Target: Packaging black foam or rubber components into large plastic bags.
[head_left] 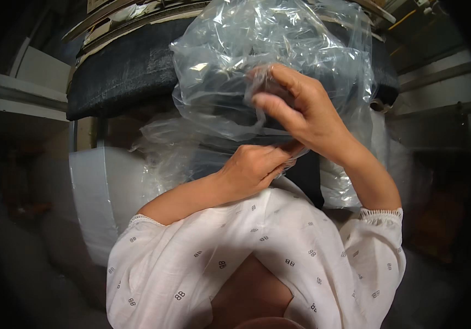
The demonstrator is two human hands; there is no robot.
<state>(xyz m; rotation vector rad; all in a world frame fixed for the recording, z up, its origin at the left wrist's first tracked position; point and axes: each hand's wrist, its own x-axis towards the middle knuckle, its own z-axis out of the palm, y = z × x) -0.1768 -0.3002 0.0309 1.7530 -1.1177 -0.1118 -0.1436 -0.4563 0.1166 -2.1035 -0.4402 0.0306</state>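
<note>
- At far left, a white box (90, 197) standing low beside the dark padded table edge (126, 71), untouched, apart from both hands.
- Left hand (254, 164), clenched on the lower edge of the clear plastic bag (246, 60), thumb pressed over gathered film; seemingly held tight there to anchor the bag while the other hand works.
- Clear plastic bag raised in front of the chest, between the body and the table, crumpled and puffed, something dark inside, too veiled by glare to identify.
- Right hand (295, 104), higher up, fingers curled and pinching a fold of the film at the bag's middle, apparently to bunch or tuck it.
- White patterned sleeves (246, 257) crossing below, elbows drawn in, keeping the bag close.
</note>
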